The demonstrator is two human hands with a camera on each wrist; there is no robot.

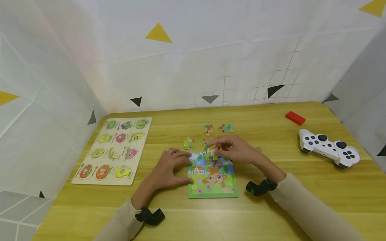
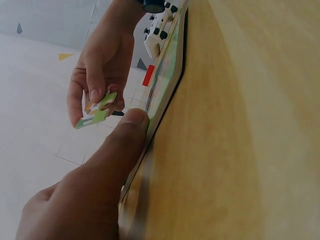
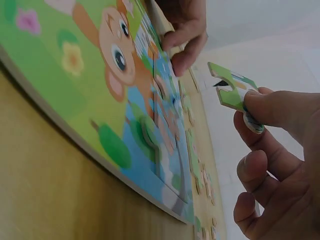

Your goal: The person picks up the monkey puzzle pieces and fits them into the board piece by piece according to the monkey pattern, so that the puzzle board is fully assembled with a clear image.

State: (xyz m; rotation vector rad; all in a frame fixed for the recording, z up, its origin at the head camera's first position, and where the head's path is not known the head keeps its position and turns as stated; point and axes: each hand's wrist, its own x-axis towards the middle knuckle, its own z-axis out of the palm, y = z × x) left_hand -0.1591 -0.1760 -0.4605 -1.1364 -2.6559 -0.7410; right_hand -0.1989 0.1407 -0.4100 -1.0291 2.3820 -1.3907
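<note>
By the far edge of the board (image 1: 212, 193), I see the piece (image 3: 233, 99) raised clear and tilted, pinched in the right hand (image 1: 236, 149); long axis unclear to me. Board lies below it, toward the wearer. Left hand (image 1: 169, 169), thumb and fingers spread, touches the left edge, farther from the piece.

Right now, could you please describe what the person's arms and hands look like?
A plain beige fabric left sleeve and matching right sleeve end at the wrists. Beside them sit a black, angled left wrist camera and a black, angled right wrist camera, the latter bearing a small green patch. The left hand and right hand wear no gloves; no cables show.
</note>
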